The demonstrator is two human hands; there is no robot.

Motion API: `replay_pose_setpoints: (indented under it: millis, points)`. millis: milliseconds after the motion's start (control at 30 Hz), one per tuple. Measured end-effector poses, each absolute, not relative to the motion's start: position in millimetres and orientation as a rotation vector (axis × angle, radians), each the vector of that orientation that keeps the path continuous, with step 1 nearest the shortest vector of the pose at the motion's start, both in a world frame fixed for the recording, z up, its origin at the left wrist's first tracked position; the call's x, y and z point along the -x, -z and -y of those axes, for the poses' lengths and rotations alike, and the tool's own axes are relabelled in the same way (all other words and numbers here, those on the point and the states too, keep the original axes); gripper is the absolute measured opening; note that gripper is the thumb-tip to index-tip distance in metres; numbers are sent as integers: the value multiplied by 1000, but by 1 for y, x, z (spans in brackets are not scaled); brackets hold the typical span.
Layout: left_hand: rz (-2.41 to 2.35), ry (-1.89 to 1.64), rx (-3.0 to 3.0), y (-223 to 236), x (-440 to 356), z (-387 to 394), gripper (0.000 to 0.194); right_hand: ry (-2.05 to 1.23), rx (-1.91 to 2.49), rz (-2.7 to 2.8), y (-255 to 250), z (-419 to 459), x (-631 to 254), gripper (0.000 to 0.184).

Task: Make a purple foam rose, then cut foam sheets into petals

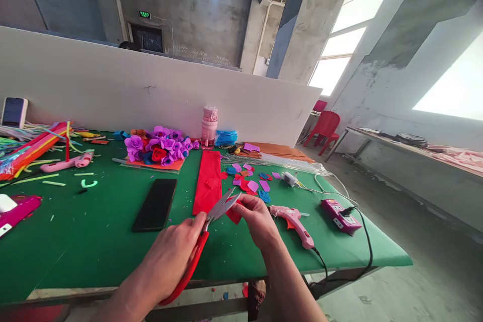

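Note:
My left hand point(171, 256) is closed around red-handled scissors point(190, 271), whose blades point(222, 206) stand parted and point up to the right. Between the fingertips of my right hand point(256, 219) is a small red paper piece point(234, 214), right beside the blade tips. Just behind the blades lies a long red paper strip point(207, 176) on the green table. Small cut pieces in purple, blue and red point(252, 186) are scattered behind my right hand. A pink glue gun point(292, 221) rests to the right of that hand.
A black phone point(155, 205) lies left of the strip. Purple and red paper flowers point(162, 146), a pink bottle point(209, 127) and a blue packet point(226, 137) stand at the back. A magenta power strip point(340, 216) with cords is at right; another glue gun point(68, 162) is at left.

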State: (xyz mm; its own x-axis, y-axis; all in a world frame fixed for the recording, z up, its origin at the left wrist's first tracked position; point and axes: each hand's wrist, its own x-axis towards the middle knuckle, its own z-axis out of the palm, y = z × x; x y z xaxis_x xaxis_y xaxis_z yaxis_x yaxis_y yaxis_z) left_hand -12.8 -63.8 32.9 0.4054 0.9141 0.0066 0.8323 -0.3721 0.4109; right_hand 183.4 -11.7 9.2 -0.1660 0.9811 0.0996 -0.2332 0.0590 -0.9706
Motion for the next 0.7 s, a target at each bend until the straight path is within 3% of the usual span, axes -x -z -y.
replay_pose_setpoints:
  millis: [700]
  points:
    - [-1482, -424, -2274, -32, 12, 64, 33, -1391, 902, 1195, -6, 11, -185, 23]
